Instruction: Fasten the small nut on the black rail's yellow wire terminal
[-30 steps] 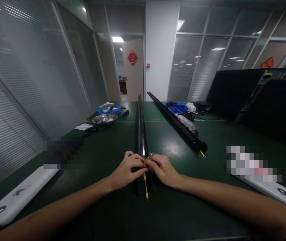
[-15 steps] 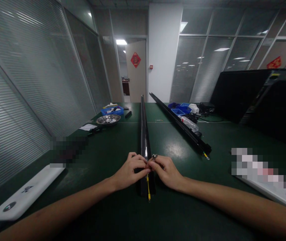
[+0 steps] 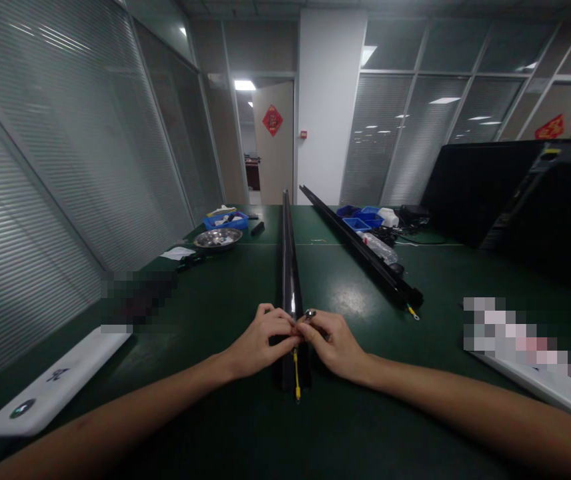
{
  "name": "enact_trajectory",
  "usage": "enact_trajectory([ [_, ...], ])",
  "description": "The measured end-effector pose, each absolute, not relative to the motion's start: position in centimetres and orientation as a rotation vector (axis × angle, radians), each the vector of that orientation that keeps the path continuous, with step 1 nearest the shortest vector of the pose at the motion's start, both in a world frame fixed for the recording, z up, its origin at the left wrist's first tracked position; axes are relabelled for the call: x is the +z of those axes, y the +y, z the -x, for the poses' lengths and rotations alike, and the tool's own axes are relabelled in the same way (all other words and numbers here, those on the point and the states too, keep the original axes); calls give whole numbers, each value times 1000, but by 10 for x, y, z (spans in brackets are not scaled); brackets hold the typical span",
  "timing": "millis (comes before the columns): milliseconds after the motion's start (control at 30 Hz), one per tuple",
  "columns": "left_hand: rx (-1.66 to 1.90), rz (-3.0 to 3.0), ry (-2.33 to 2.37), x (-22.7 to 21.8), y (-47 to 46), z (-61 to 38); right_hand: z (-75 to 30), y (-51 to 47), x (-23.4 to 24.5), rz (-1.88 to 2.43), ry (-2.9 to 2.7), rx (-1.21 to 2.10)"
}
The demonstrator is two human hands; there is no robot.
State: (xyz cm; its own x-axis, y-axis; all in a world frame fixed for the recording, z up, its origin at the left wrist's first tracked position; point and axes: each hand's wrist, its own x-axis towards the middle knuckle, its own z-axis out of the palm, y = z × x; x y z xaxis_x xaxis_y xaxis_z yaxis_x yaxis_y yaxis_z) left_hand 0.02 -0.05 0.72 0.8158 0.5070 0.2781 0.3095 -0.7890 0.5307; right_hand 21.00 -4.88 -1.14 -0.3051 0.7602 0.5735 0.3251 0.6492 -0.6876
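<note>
A long black rail (image 3: 290, 267) lies lengthwise before me on the green table. Both my hands meet over its near end. My left hand (image 3: 260, 340) is closed from the left, thumb and fingertips pinched together above the rail. From the right, my right hand (image 3: 338, 343) pinches at the same spot, its fingertips against the left ones. Whatever sits between the fingertips is too small and covered to make out. A small shiny metal piece (image 3: 310, 313) shows at the right index finger. Just below the fingertips, a yellow wire (image 3: 296, 377) with a ring terminal hangs over the rail's end.
Another black rail (image 3: 365, 250) lies to the right, a yellow-green wire (image 3: 412, 311) at its end. A metal bowl (image 3: 218, 239) and a blue basket (image 3: 225, 220) stand back left. Blue bins (image 3: 358, 223) stand back right, near black panels (image 3: 485, 193). White devices (image 3: 55, 383) flank my arms.
The view has shifted very slightly. Both hands stay pinched at the same place on the rail, with no other visible movement.
</note>
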Motion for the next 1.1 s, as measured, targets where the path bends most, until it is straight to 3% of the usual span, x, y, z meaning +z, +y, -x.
enact_trajectory([
  [1100,568,-2535,587,9,-2,1,-209,-50,-10,849,-1924,530],
])
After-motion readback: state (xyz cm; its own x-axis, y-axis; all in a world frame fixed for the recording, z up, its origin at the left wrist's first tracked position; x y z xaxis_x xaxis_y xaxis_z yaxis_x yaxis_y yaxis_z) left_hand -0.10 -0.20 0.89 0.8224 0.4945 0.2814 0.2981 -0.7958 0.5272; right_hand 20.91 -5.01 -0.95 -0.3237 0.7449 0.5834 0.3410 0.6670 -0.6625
